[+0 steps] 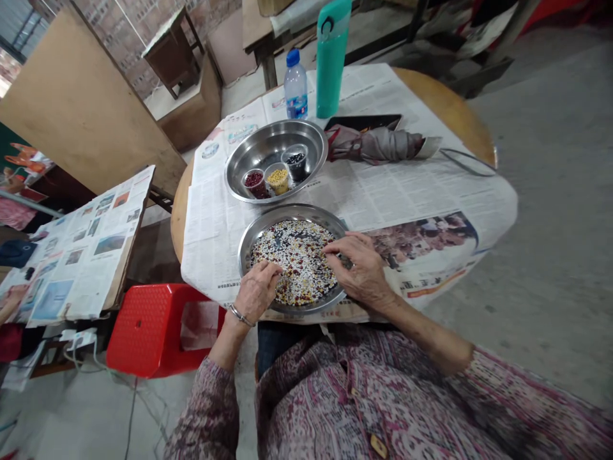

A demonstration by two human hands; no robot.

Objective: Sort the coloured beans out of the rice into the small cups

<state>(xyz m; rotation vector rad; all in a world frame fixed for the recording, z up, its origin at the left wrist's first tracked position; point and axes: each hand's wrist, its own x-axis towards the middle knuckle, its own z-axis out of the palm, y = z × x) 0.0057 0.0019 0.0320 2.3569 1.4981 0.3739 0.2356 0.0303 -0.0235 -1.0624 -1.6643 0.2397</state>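
A round steel tray [245, 246] lies on the newspaper near the table's front edge. Mixed white, yellow, dark red and black grains and beans [306, 255] are spread over its bottom. My left hand [258, 289], with a bangle at the wrist, is over the tray's left front rim, its fingertips pinched together. Over the right side of the tray is my right hand [360, 268], thumb and fingers bent toward each other in a pinch. Whatever either pinch holds is too small to make out. Behind stands a deeper steel basin [258, 150] with three clear cups of red beans [255, 183], yellow beans [278, 180] and black beans [295, 163].
A water bottle [295, 86] and a teal flask [331, 61] stand at the back. A folded umbrella [378, 144] lies before a dark tray [387, 121]. A red stool [143, 329] and another newspaper-covered table [96, 249] are on the left, where another person's hand [14, 300] shows.
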